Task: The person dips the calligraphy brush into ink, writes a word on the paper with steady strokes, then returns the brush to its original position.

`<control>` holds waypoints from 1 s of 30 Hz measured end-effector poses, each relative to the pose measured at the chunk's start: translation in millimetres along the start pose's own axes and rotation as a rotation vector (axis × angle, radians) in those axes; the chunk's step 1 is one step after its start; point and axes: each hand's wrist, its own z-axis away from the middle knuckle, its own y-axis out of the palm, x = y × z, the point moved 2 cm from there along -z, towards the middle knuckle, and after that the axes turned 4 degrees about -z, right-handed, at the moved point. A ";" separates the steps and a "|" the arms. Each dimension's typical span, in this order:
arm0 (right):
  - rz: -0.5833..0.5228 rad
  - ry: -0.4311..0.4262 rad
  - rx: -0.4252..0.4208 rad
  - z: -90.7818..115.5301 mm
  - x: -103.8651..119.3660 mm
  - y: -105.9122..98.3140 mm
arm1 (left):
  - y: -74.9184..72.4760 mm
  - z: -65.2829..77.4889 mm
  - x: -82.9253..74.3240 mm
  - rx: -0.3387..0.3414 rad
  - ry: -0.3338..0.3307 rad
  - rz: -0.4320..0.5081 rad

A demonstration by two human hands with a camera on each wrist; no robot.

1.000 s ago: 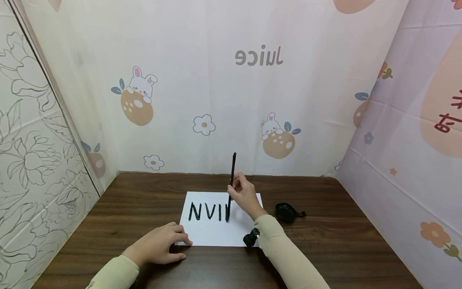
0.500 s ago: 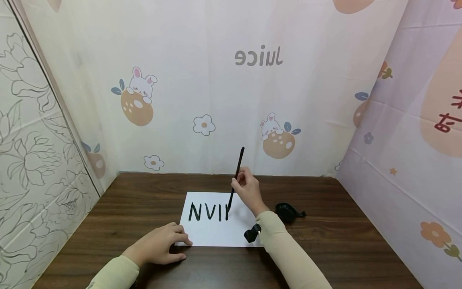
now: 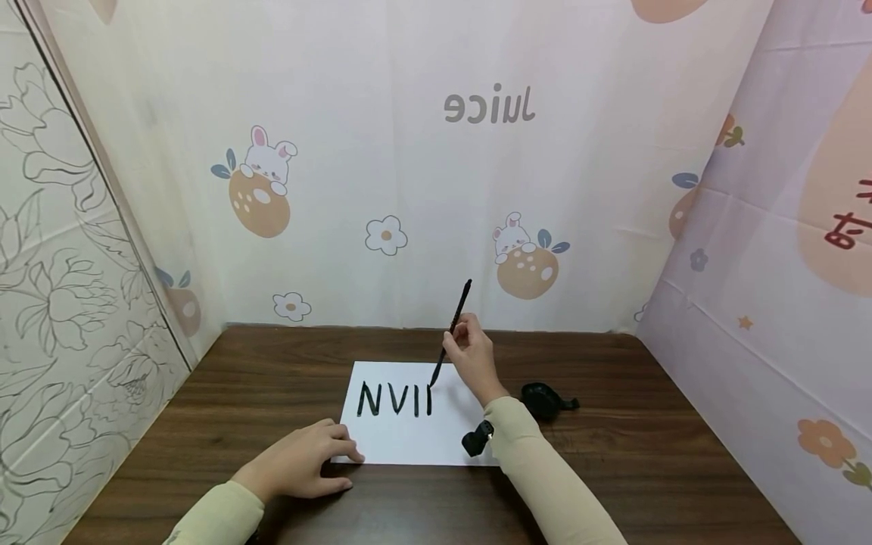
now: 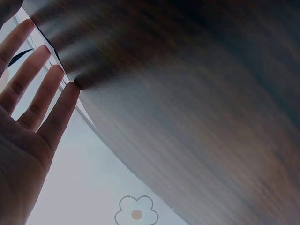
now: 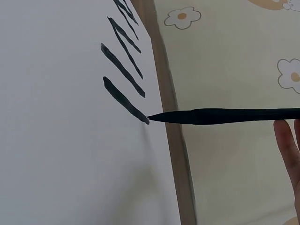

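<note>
A white sheet of paper (image 3: 402, 443) lies on the table and bears black strokes reading N, V and two upright bars. My right hand (image 3: 471, 359) pinches a slim black ink brush (image 3: 460, 304) by its handle, tilted to the right. In the right wrist view the tip of the brush (image 5: 171, 116) meets the top end of the last bar, and fingers (image 5: 287, 140) show at the right edge. My left hand (image 3: 303, 460) rests at the paper's lower left corner. Its fingers (image 4: 61, 110) lie extended and spread in the left wrist view.
Right of the paper, a small black dish with a handle (image 3: 543, 400) sits on the dark wooden table (image 3: 613, 469). A black wrist camera (image 3: 477, 439) sticks out from the right wrist over the paper. Printed curtains stand behind and beside the table.
The brush tip has moved from the foot of the last bar up to its top. My right hand has shifted slightly right and away, tilting the brush further right. The left hand stays still.
</note>
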 end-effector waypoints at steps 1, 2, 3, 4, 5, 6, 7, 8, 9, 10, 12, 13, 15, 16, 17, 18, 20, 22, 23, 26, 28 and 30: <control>0.003 0.003 -0.001 0.2 -0.6 0.0 | -0.1 0.1 0.0 -0.002 0.002 -0.001; 0.006 0.005 -0.002 0.5 -1.2 -0.1 | -0.1 0.1 -0.1 -0.003 0.005 -0.001; 0.008 0.007 -0.003 0.7 -1.7 -0.3 | -0.1 0.0 -0.1 -0.004 0.007 0.000; 0.010 0.010 -0.004 1.0 -1.9 -0.6 | 0.0 0.0 0.0 -0.003 0.007 0.001; 0.013 0.012 -0.004 1.2 -2.2 -0.8 | 0.1 -0.1 0.1 -0.003 0.007 0.002; 0.016 0.016 -0.005 1.4 -2.4 -1.1 | 0.2 -0.1 0.3 -0.002 0.006 0.002; 0.018 0.019 -0.004 1.5 -2.6 -1.3 | 0.4 -0.3 0.5 0.000 0.004 0.003; 0.019 0.020 -0.003 1.5 -2.7 -1.6 | 0.5 -0.4 0.7 0.002 0.002 0.003; 0.020 0.021 -0.001 1.6 -2.9 -1.8 | 0.6 -0.5 0.9 0.004 0.000 0.003; 0.022 0.024 0.000 1.6 -3.1 -1.9 | 0.7 -0.5 1.0 0.005 -0.002 0.004; 0.026 0.029 0.002 1.7 -3.5 -2.1 | 0.7 -0.4 1.2 0.006 -0.004 0.002; 0.027 0.031 0.004 1.8 -4.0 -2.1 | 0.8 -0.3 1.3 0.007 -0.004 0.002; 0.042 0.032 0.005 2.2 -5.3 -2.1 | 0.9 0.0 1.2 0.005 -0.003 0.001; 0.049 0.033 0.006 2.3 -6.0 -2.2 | 1.0 0.0 1.2 0.004 -0.002 0.000; 0.055 0.030 0.006 2.5 -6.8 -2.3 | 1.2 0.0 1.1 0.001 -0.001 0.000; 0.061 0.028 0.007 2.7 -7.6 -2.4 | 1.3 -0.1 1.1 -0.001 0.001 -0.002; 0.073 0.021 0.010 3.1 -8.4 -2.7 | 1.5 -0.1 1.3 -0.006 0.002 -0.004; 0.073 0.018 0.013 3.3 -8.5 -3.0 | 1.6 -0.1 1.5 -0.008 0.003 -0.005; 0.076 0.014 0.015 3.4 -8.3 -3.2 | 1.8 -0.1 1.6 -0.008 0.003 -0.005; 0.081 0.000 0.025 3.6 -7.0 -3.6 | 2.2 -0.1 1.9 -0.004 0.000 -0.004; 0.086 -0.012 0.031 3.8 -5.8 -3.8 | 2.3 -0.2 2.0 -0.003 0.002 -0.003; 0.091 -0.022 0.035 4.2 -4.6 -4.1 | 2.2 -0.2 1.8 -0.003 0.004 -0.003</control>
